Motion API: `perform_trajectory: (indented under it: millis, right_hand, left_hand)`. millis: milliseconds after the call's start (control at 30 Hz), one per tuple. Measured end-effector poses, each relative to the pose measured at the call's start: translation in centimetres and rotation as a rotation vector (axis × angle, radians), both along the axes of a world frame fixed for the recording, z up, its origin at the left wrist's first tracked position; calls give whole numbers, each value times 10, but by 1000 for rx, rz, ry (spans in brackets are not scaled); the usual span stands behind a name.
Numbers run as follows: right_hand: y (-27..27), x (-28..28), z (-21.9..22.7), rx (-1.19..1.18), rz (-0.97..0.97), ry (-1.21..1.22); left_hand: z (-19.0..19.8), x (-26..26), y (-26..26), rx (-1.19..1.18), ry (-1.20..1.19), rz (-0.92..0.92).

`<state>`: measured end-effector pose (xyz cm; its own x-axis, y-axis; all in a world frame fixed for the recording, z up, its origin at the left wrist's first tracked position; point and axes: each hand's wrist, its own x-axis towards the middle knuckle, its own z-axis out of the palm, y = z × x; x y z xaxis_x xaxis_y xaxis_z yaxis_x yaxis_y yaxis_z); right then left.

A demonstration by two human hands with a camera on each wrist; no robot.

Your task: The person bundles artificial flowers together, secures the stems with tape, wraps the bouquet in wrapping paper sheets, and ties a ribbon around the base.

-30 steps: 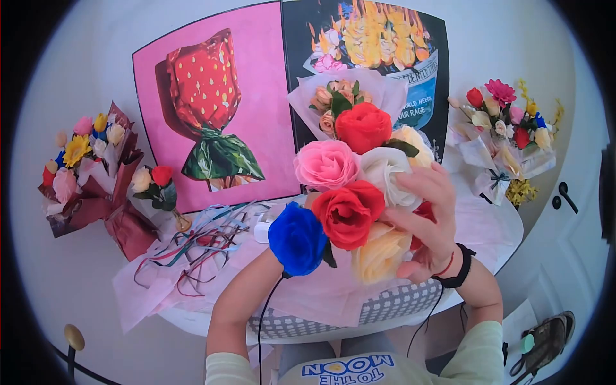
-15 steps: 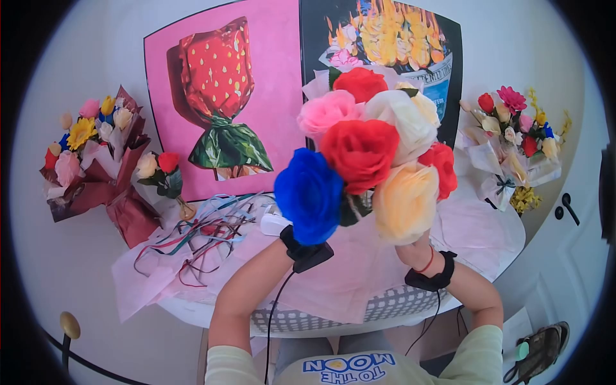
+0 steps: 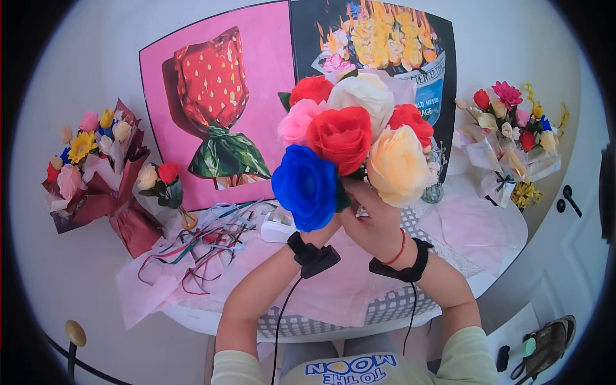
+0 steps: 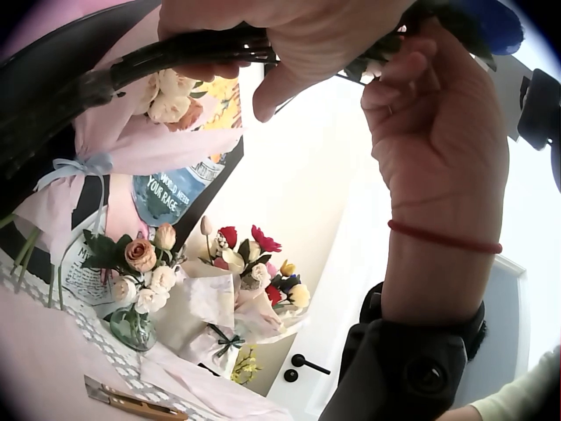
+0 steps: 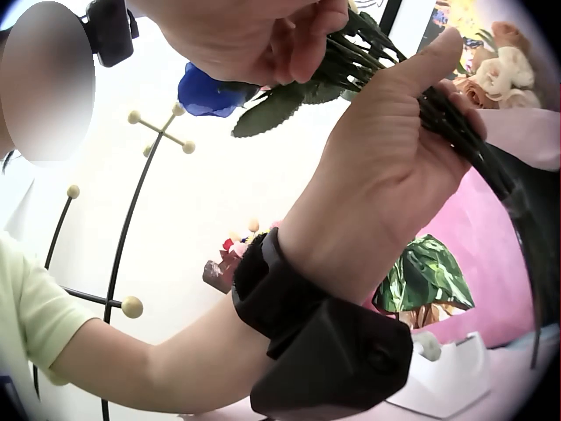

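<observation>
A bunch of large artificial roses faces the head camera, with a blue rose (image 3: pixel 305 186), a red rose (image 3: pixel 339 140), a peach rose (image 3: pixel 398 165) and a white rose (image 3: pixel 362 99) among them. Around the dark green stems (image 5: pixel 456 127), below the blooms, my left hand (image 5: pixel 399 145) is wrapped. The blue rose mostly hides that hand in the head view. My right hand (image 3: pixel 375 221) reaches in just under the blooms. Its curled fingers (image 4: pixel 399 88) pinch at the upper stems, beside a green leaf (image 5: pixel 267 112).
Ribbons (image 3: pixel 199 247) lie on the table's left side by a white device (image 3: pixel 277 228). Wrapped bouquets stand left (image 3: pixel 96 167) and right (image 3: pixel 510 141). A glass vase (image 4: pixel 133 329) of roses and a box cutter (image 4: pixel 131 399) are on the table.
My right hand has come from the bunch's right side to the stems under the blooms. The bunch has turned, and the peach rose now sits higher.
</observation>
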<state>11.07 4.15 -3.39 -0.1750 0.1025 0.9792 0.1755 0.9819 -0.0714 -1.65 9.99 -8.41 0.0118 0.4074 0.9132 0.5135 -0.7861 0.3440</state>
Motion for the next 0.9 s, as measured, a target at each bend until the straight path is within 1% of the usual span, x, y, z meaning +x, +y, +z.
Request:
perform_trajectory:
  millis: [133, 200, 400, 533, 600, 633, 700, 800, 900]
  right_hand:
    - [-8, 0, 7, -15, -28, 67]
    - [-5, -1, 8, 77, -33, 88]
    - [-2, -2, 0, 97, -28, 144]
    - [5, 0, -4, 147, -57, 131]
    - [6, 4, -3, 238, -83, 71]
    - [6, 5, -3, 237, -85, 70]
    - [6, 5, -4, 199, -70, 118]
    - [6, 7, -6, 156, -34, 127]
    - [11, 7, -8, 219, -33, 138]
  left_hand:
    - [2, -4, 3, 13, -19, -3]
    - [2, 4, 7, 17, -31, -6]
    - [-6, -2, 0, 52, -60, -3]
    - [-12, -3, -4, 74, -77, -1]
    - [-13, -5, -5, 79, -86, -5]
    - [-20, -10, -12, 81, -90, -8]
    - [-21, -9, -10, 87, -98, -16]
    - [-21, -5, -8, 98, -110, -23]
    - [-17, -6, -15, 104, -90, -19]
